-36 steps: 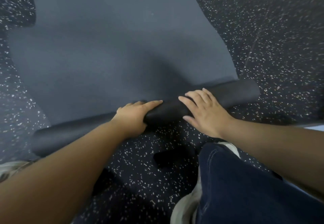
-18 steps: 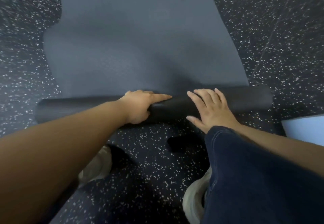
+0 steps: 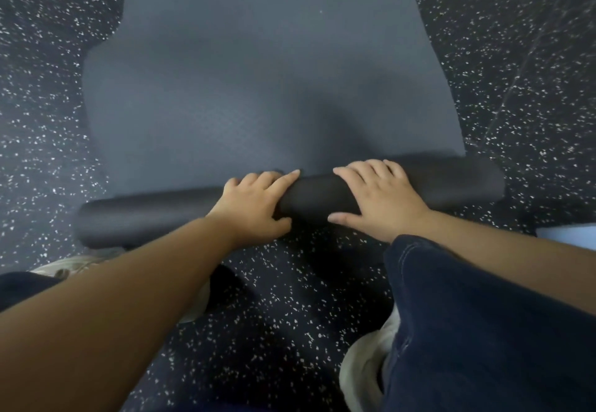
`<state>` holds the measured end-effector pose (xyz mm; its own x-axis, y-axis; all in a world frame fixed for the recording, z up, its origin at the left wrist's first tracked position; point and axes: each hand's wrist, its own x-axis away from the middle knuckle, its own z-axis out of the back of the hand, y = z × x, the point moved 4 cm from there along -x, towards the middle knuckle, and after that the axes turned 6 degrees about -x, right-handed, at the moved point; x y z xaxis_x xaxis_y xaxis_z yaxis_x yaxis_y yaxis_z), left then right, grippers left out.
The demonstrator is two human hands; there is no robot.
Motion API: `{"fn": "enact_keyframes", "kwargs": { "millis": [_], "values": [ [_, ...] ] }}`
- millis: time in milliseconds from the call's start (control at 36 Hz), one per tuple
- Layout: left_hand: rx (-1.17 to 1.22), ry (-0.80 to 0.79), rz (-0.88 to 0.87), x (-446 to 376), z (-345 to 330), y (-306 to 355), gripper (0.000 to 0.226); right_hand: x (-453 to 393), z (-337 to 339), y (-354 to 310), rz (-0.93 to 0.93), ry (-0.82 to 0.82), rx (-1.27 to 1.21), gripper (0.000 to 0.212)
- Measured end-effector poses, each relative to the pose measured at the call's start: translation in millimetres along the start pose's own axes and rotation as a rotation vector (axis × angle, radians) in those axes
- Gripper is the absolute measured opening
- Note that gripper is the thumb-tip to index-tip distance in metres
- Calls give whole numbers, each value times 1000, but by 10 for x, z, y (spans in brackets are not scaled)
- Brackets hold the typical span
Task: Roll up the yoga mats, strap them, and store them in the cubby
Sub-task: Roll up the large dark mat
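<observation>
Speckled floor (image 3: pixel 516 56): dark, underlies everything. Yoga mat (image 3: pixel 258 73): grey-blue, flat on far side, near end rolled into a tube lying left to right. Left hand (image 3: pixel 254 205), right hand (image 3: pixel 380 198): side by side on the tube's middle, fingers spread, pressing.

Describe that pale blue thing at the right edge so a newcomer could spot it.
Start from the dark speckled rubber floor, then follow the rolled end of the grey foam yoga mat rightward. Just beyond it lies a pale blue flat patch, the only light-coloured surface there; what it is cannot be told.
</observation>
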<state>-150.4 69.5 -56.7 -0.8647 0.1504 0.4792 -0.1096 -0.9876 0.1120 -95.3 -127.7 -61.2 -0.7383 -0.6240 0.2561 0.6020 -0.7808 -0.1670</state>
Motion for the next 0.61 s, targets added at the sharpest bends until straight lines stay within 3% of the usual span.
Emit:
{"fn": "enact_keyframes", "kwargs": {
  "millis": [83,194,389,472,611],
  "values": [
    [0,126,0,30,-40,39,96,-140,83,39,31,-82,-14,90],
    [45,264,7,44,-32,121,75,-322,147,107,24,-144,-35,80],
    [-76,149,79,-14,-101,223,90,-453,218,141,-9,-181,-4,81],
    [-99,114,89,-82,-55,185,96,-386,232,113,2,-55,27,82],
    [-94,35,88,-286,100,86,100,-78,91,116,217,332,27,55]
  ]
}}
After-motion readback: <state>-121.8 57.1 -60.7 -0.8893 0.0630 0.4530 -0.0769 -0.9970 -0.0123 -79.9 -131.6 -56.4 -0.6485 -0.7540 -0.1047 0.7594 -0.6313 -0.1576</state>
